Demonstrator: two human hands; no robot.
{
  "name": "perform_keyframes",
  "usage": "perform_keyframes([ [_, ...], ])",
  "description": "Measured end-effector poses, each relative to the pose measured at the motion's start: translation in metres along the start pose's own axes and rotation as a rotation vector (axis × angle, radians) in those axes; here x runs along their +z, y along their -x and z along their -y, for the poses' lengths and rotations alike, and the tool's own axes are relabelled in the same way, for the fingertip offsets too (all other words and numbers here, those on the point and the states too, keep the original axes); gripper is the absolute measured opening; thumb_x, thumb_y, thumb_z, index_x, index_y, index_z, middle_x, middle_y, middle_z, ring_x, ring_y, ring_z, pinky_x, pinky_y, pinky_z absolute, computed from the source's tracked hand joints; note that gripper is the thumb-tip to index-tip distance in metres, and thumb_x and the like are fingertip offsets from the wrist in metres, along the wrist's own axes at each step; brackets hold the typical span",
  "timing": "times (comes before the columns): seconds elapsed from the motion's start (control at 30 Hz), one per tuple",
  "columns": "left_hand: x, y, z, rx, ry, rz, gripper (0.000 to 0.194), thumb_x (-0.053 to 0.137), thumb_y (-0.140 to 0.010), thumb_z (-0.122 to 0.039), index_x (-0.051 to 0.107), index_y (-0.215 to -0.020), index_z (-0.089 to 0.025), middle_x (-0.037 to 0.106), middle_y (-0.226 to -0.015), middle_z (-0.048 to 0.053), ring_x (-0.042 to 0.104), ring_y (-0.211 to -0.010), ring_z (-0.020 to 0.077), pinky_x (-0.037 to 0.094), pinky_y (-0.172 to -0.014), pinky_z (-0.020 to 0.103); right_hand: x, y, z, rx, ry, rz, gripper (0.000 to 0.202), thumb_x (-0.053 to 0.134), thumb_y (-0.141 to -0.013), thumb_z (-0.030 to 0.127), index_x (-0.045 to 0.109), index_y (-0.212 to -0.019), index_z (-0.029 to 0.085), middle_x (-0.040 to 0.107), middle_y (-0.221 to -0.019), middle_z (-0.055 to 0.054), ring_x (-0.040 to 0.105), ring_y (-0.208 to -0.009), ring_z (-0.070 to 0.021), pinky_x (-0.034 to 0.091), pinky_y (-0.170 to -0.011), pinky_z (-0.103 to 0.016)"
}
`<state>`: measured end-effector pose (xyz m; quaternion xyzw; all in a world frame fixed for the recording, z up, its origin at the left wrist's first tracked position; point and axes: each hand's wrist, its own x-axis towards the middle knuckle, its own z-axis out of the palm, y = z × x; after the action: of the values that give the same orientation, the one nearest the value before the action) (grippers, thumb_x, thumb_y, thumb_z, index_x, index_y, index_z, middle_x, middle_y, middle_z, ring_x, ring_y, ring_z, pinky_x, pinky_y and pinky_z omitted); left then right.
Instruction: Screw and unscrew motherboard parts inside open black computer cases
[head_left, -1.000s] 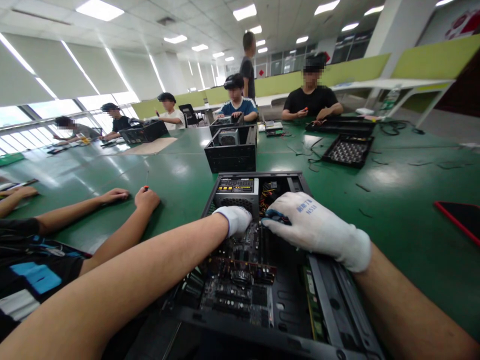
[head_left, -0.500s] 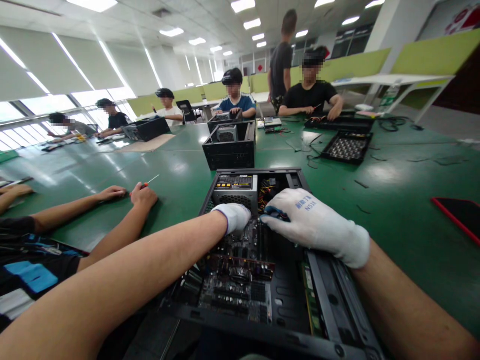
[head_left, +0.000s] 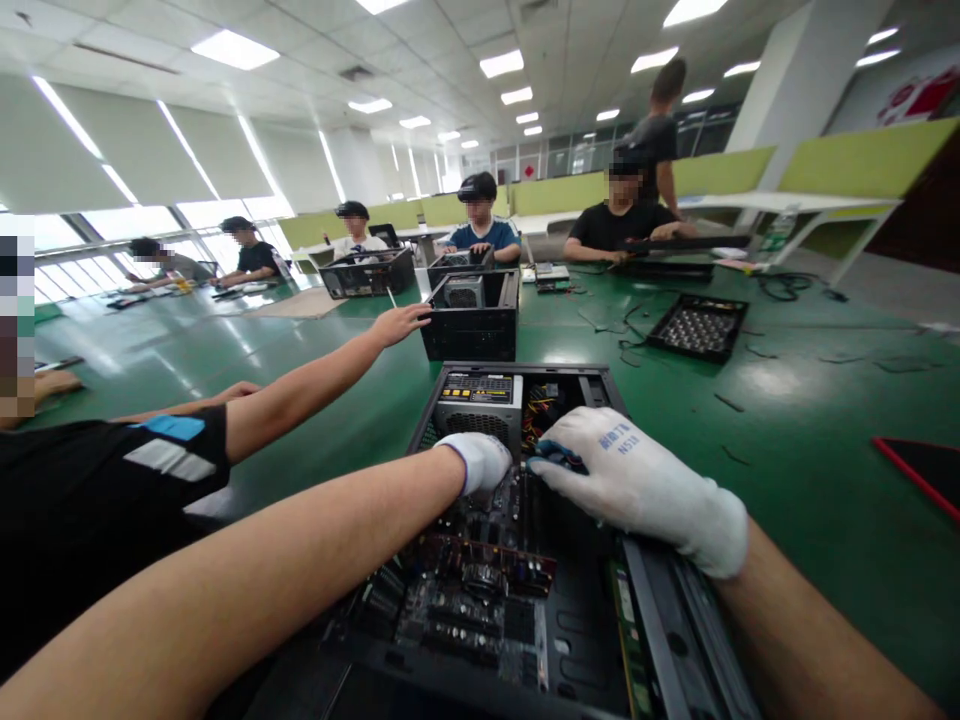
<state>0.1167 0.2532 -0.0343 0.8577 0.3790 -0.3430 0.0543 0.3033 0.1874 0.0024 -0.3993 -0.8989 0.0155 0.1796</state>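
Note:
An open black computer case (head_left: 592, 640) lies in front of me, with a power supply (head_left: 480, 400) at its far left and a bundle of cables (head_left: 541, 405) beside that. My left hand (head_left: 480, 463), in a white glove, reaches in over the far end of the motherboard (head_left: 480, 590), just below the power supply; its fingers are hidden. To the right, my right hand (head_left: 615, 465), in a white glove with blue fingertips, is bent over the case near the cables, its fingers curled together. What lies between those fingers is too dark to tell. A green memory stick (head_left: 624, 630) rests along the case's right side.
Beyond my case stands another open case (head_left: 471, 330), touched by a neighbour's hand (head_left: 401, 322) from the left. A black tray (head_left: 697, 325), loose cables and a red-edged black object (head_left: 922, 470) are on the green table (head_left: 787, 420). Several people work farther back.
The neighbour on the left has leaned forward and stretched an arm to the case beyond mine. Across the table, a person has lifted a dark panel. My hands keep nearly the same place in the case.

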Motion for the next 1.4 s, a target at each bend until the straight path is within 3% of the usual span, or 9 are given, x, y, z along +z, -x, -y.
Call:
perform_keyframes([
  [0.2,-0.001,0.002,-0.001,0.028,-0.007,0.012,0.051,0.089,-0.063,-0.023,0.077,-0.112,-0.014,0.077,-0.116,0.016,0.073,-0.108,0.0326,0.057,-0.099,0.037,-0.002,0.002,0.001,0.008,-0.018,0.009,0.039,0.052,-0.1,0.052,0.073,-0.103,0.019,0.072,-0.1,-0.009,0.064,-0.096,-0.025,0.047,-0.089,-0.04],
  [0.37,-0.002,0.003,0.0,0.01,0.041,0.039,0.067,0.094,-0.057,-0.033,0.073,-0.119,-0.018,0.076,-0.119,0.013,0.072,-0.11,0.0317,0.056,-0.099,0.035,-0.002,0.0,0.002,0.02,-0.026,0.03,0.041,0.05,-0.101,0.054,0.073,-0.102,0.019,0.071,-0.099,-0.008,0.064,-0.095,-0.025,0.047,-0.089,-0.041],
  [0.57,0.009,-0.005,0.009,-0.029,0.104,-0.119,0.083,0.087,-0.06,-0.05,0.063,-0.132,-0.017,0.07,-0.13,0.016,0.069,-0.117,0.0349,0.056,-0.101,0.041,-0.003,-0.001,0.003,0.022,-0.022,0.026,0.042,0.05,-0.101,0.053,0.073,-0.102,0.019,0.071,-0.099,-0.009,0.064,-0.095,-0.025,0.047,-0.089,-0.04],
  [0.83,0.003,0.008,-0.001,-0.037,0.15,-0.074,0.048,0.061,-0.083,-0.05,0.075,-0.115,-0.017,0.074,-0.121,0.018,0.071,-0.112,0.0354,0.058,-0.093,0.042,-0.006,-0.001,0.006,0.059,-0.082,0.035,0.037,0.053,-0.1,0.052,0.073,-0.1,0.02,0.071,-0.099,-0.008,0.064,-0.095,-0.0248,0.048,-0.09,-0.04],
  [0.97,0.002,0.008,-0.001,-0.061,0.171,-0.088,0.05,0.05,-0.089,-0.049,0.075,-0.115,-0.015,0.073,-0.122,0.021,0.07,-0.115,0.036,0.058,-0.094,0.044,-0.005,-0.002,0.006,0.068,-0.103,0.032,0.035,0.054,-0.099,0.051,0.072,-0.099,0.021,0.071,-0.099,-0.008,0.063,-0.094,-0.0247,0.048,-0.09,-0.041],
  [1.17,0.003,0.008,0.003,-0.062,0.202,-0.15,0.05,0.048,-0.092,-0.05,0.073,-0.119,-0.017,0.072,-0.126,0.019,0.069,-0.119,0.0341,0.057,-0.096,0.043,-0.009,-0.002,0.009,0.102,-0.154,0.016,0.036,0.052,-0.1,0.051,0.072,-0.094,0.021,0.071,-0.096,-0.007,0.064,-0.091,-0.0242,0.05,-0.087,-0.041],
  [1.3,0.001,0.022,0.001,-0.043,0.219,-0.233,0.045,0.045,-0.097,-0.042,0.068,-0.125,-0.014,0.069,-0.132,0.019,0.068,-0.12,0.0322,0.055,-0.099,0.041,-0.013,-0.001,0.012,0.143,-0.243,-0.072,0.033,0.051,-0.1,0.049,0.071,-0.097,0.023,0.073,-0.101,-0.006,0.067,-0.096,-0.0238,0.052,-0.09,-0.04],
  [1.4,-0.004,0.036,-0.001,-0.024,0.236,-0.311,0.038,0.042,-0.099,-0.034,0.066,-0.123,-0.015,0.071,-0.128,0.017,0.07,-0.116,0.0285,0.055,-0.098,0.038,-0.01,0.007,0.008,0.225,-0.26,-0.229,0.038,0.054,-0.097,0.054,0.07,-0.11,0.023,0.072,-0.116,-0.009,0.065,-0.112,-0.0274,0.051,-0.101,-0.045],
])
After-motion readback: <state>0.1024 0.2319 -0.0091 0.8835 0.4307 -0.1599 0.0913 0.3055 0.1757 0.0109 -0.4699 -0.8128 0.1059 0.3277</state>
